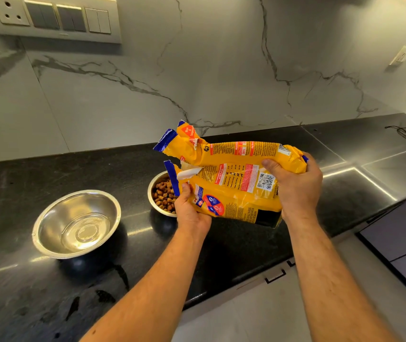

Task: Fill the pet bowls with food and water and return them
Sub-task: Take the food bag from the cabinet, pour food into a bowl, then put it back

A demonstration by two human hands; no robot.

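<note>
**Bag held over food bowl; water bowl to its left**

Left hand (192, 211) grips the yellow bag (234, 176) near its torn mouth, thumb on top. Right hand (295, 186) clamps the bag's far end, fingers wrapped round it. The bag lies roughly level in the air, mouth above the food bowl (156, 193). That bowl holds brown kibble (163, 196) and stands on the black counter (246, 248). Left of the food bowl stands a steel bowl (77, 223) with water. Behind the food bowl rises a marble wall (197, 70).

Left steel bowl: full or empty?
Holds shallow clear water only: the round steel bowl shows a water line low inside, no kibble.
</note>
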